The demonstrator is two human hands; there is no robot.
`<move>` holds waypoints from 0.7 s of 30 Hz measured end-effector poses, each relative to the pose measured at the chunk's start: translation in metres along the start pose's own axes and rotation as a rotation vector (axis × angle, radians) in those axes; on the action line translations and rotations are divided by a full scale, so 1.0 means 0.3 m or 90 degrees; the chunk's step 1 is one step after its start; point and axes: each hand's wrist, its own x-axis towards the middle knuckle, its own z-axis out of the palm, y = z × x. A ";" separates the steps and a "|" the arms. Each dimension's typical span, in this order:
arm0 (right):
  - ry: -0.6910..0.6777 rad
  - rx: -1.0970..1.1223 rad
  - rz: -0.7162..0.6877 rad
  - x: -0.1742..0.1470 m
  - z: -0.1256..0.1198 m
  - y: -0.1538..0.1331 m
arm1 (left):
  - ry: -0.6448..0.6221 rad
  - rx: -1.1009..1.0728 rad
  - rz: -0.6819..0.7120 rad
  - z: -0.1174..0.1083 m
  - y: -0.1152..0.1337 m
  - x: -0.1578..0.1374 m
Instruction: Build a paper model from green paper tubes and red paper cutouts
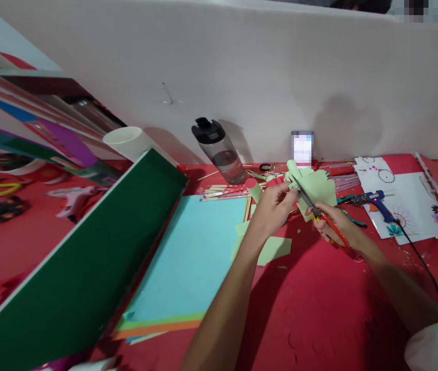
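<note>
My right hand [337,226] grips a pair of scissors [307,198] with orange-red and yellow handles, its blades slanting up and left. Fingertips pinched, my left hand [275,206] holds a small piece of light green paper [293,184] at the blade tips. Just behind the blades are larger light green sheets [321,188], one edge cut in steps. Below my left wrist lie more light green paper scraps [275,251] on the red table. How far apart the blades are is hard to make out.
A stack of coloured paper with a light blue sheet [191,257] on top lies left of my arms. Beyond it stand a dark-lidded bottle [219,149] and a phone [302,148]. A green board [87,257] leans at left. A blue glue gun [377,201] with a cord lies right.
</note>
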 end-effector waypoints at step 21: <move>0.015 -0.005 0.019 -0.004 0.008 -0.015 | -0.010 0.027 0.020 -0.001 0.011 -0.004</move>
